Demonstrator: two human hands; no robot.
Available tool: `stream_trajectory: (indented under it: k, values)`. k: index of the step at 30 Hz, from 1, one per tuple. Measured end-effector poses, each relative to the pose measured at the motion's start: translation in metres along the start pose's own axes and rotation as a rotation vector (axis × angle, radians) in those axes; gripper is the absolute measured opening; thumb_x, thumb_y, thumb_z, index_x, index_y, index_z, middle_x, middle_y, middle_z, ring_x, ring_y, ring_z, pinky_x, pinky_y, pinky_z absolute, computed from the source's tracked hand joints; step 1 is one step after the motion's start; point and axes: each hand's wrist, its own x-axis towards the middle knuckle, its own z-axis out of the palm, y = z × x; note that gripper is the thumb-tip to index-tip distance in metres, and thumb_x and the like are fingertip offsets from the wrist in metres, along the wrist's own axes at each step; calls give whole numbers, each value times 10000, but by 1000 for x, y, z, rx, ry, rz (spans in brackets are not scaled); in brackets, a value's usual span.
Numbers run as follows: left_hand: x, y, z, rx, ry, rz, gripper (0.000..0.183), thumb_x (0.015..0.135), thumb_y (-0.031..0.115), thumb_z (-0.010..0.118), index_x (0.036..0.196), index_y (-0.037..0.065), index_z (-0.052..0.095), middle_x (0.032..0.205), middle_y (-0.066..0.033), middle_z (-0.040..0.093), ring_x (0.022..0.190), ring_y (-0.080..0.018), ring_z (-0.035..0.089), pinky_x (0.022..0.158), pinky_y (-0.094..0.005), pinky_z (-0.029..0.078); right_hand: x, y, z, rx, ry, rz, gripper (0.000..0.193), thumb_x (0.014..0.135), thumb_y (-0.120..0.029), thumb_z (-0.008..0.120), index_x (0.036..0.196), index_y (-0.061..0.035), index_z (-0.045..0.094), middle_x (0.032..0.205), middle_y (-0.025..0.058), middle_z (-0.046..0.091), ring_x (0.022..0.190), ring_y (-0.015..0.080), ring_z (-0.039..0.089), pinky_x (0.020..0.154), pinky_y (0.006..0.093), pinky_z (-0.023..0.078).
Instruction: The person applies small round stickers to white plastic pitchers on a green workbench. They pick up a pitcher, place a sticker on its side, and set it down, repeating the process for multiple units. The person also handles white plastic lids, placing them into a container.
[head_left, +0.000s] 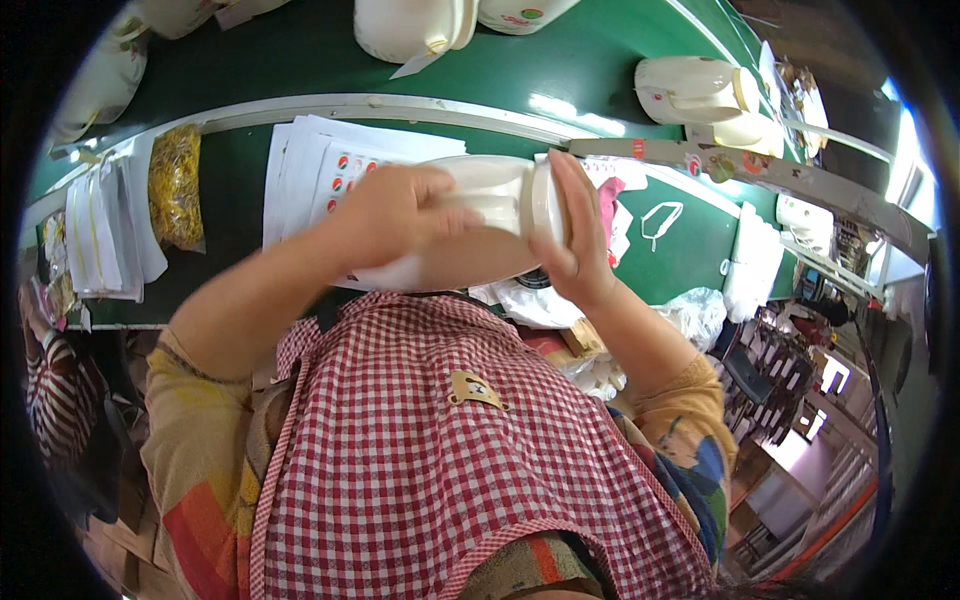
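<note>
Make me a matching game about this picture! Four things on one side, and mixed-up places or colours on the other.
Things:
1. white jug
2. bear patch
3. bag of yellow strips
4. tabletop

Places or colours:
A. green
B. on the checked apron
C. between the left hand and the right hand
D. left of the sheets with stickers

Right pairs: 1-C, 2-B, 3-D, 4-A

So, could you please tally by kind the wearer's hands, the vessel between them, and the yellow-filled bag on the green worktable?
Left hand and right hand: 2
Cream vessel: 1
Yellow-filled bag: 1
Total: 4
</note>
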Motion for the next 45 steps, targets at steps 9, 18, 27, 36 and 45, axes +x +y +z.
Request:
stream_trajectory:
  k: [9, 18, 27, 36, 45]
  values:
    - [-25, 7, 25, -59, -23, -40, 240, 909, 234, 639, 953, -2, 648, 792, -38, 636, 714, -97, 554, 647, -271, 455, -5, -16, -47, -70, -256, 210, 888, 665, -415, 810, 1389, -81, 420, 1382, 174, 448, 1296, 372, 410, 1073, 445, 341]
    - [-38, 11, 39, 13, -74, -11, 207, 899, 197, 649, 926, -8, 653, 757, -52, 645, 696, -104, 573, 644, -261, 468, -12, -37, -52, -136, -375, 476, 898, 626, -439, 816, 1353, -58, 451, 1296, 192, 533, 1059, 317, 612, 849, 419, 506]
    - [-45, 15, 41, 31, -107, -11, 203, 891, 198, 654, 933, -1, 659, 739, -64, 647, 666, -117, 578, 617, -277, 470, -36, -38, -44, -195, -351, 290, 1011, 620, -450, 816, 1420, -57, 338, 1339, 230, 442, 1153, 388, 532, 903, 436, 479]
    - [-45, 13, 45, 146, -145, 75, 225, 890, 226, 648, 937, 5, 645, 731, -98, 646, 653, -164, 609, 605, -312, 472, -53, -9, -14, -187, 13, -111, 749, 741, -487, 659, 1355, -108, 454, 1290, 195, 463, 1141, 402, 475, 941, 463, 434]
    - [-41, 12, 55, 10, 72, -13, 182, 906, 180, 622, 892, -1, 615, 752, -89, 633, 636, -172, 590, 577, -312, 467, -26, -30, -8, 150, 199, 474, 592, 838, -400, 614, 1303, -53, 496, 1260, 196, 503, 1179, 366, 485, 992, 429, 397]
